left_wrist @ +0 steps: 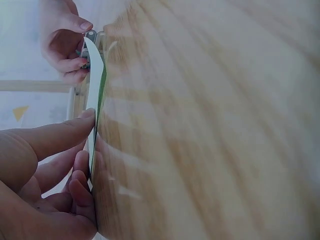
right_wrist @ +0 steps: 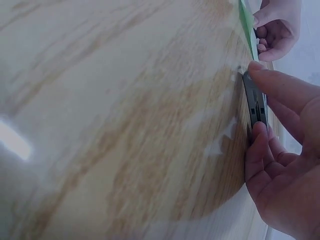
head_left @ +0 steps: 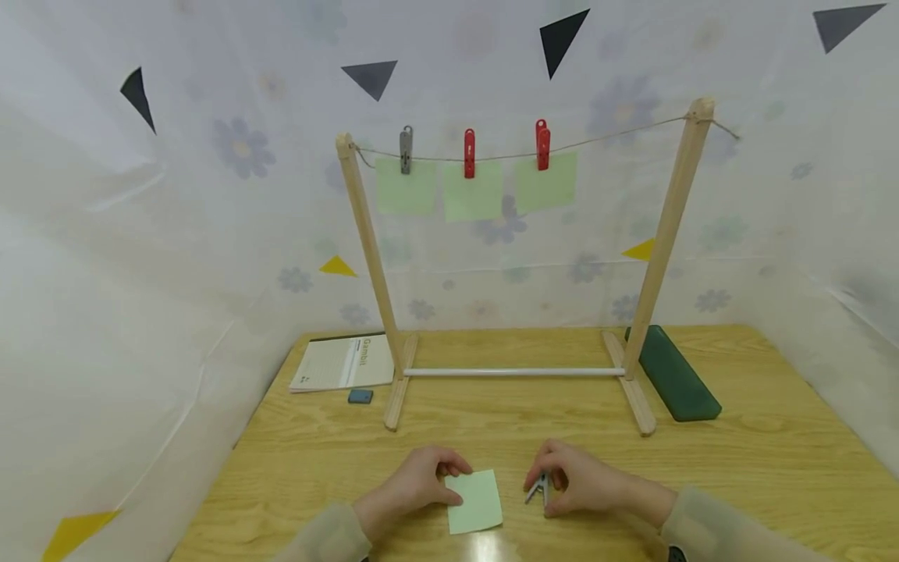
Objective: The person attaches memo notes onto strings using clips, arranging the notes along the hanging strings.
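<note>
A pale green paper note (head_left: 475, 503) lies at the front of the table. My left hand (head_left: 421, 482) pinches its left edge, thumb on one face and fingers curled at the other side, as the left wrist view shows. To the right, my right hand (head_left: 586, 484) holds a grey clothespin (head_left: 539, 488) low at the tabletop, its two legs spread toward me. In the right wrist view the thumb and fingers grip the clothespin (right_wrist: 256, 100) by its ends. The note and the clothespin are apart.
Behind the hands stands a wooden frame (head_left: 666, 234) with a string; three green notes (head_left: 473, 199) hang from it under one grey and two red clothespins (head_left: 469, 152). A white bar (head_left: 513, 372) joins its feet. A notebook (head_left: 340, 363), small blue block (head_left: 360, 396) and green case (head_left: 674, 375) lie around.
</note>
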### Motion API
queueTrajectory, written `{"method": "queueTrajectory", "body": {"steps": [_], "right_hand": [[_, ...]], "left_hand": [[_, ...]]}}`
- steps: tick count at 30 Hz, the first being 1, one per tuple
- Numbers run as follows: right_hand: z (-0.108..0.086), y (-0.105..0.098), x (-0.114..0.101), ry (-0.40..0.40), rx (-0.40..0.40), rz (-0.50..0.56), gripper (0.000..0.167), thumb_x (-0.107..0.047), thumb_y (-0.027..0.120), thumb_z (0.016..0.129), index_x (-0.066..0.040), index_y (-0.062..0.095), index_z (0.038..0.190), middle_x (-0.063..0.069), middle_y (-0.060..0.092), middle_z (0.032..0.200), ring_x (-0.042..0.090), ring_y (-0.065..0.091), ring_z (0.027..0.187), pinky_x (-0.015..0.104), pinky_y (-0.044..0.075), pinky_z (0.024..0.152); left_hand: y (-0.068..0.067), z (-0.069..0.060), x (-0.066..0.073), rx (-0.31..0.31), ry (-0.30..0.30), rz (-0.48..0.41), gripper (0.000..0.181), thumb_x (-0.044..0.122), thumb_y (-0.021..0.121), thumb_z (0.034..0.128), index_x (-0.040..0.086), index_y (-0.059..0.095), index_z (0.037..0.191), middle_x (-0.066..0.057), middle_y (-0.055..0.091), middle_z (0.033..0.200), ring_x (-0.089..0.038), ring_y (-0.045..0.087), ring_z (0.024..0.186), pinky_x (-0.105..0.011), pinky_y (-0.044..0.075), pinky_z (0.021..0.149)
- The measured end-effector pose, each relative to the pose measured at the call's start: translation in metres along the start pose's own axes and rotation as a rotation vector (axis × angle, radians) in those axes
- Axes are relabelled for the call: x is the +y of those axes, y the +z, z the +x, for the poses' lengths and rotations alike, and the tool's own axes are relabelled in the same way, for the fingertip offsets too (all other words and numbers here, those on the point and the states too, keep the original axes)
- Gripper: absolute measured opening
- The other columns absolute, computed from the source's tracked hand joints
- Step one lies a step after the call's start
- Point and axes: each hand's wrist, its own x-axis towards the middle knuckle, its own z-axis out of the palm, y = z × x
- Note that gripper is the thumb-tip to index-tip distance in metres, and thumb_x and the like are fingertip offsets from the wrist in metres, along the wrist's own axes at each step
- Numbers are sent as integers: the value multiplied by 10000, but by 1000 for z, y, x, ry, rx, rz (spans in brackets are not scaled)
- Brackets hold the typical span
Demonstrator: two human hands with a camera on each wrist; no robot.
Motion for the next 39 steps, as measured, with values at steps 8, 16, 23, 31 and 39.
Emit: {"method": "queueTrajectory", "body": {"steps": [8, 16, 23, 31, 39], "right_hand": [[-1, 0, 2, 26, 10, 44, 282, -227, 816, 819, -163, 704, 1070, 28, 538, 959, 47, 460, 727, 186, 427, 634], [-1, -2, 1, 53, 35, 85, 302, -211, 799, 837, -124, 684, 1102, 45, 607, 995, 4, 489, 691, 199, 451, 600], [-2, -7, 2, 76, 77, 126, 314, -174, 775, 857, -82, 659, 1134, 80, 622, 1061, 13, 531, 718, 219, 486, 622], [-5, -17, -3, 103, 104, 207, 313, -139, 726, 898, -33, 626, 1175, 215, 603, 1148, 120, 634, 760, 286, 550, 629], [-8, -32, -12, 162, 153, 252, 374, -184, 705, 921, 11, 583, 1215, 241, 579, 1176, 218, 653, 867, 323, 557, 729]], "left_hand": [[-1, -2, 3, -11, 14, 25, 343, 4, 861, 709, 104, 726, 1008, 20, 667, 984, -79, 563, 908, -229, 467, 821], [-2, -3, 4, -21, 20, 0, 350, -19, 845, 721, 108, 688, 1006, 11, 672, 1012, -104, 580, 936, -236, 471, 823], [0, -1, -1, 23, 20, -17, 381, -64, 798, 752, 100, 669, 1071, 2, 661, 944, -75, 557, 856, -216, 464, 764], [-4, 3, -2, 33, -55, -121, 276, 26, 721, 864, 79, 669, 1131, -18, 627, 897, -112, 521, 783, -206, 432, 650], [-12, 13, 3, 5, -61, -227, 251, 61, 684, 914, 31, 673, 1163, -31, 625, 917, -101, 530, 789, -191, 439, 627]]}}
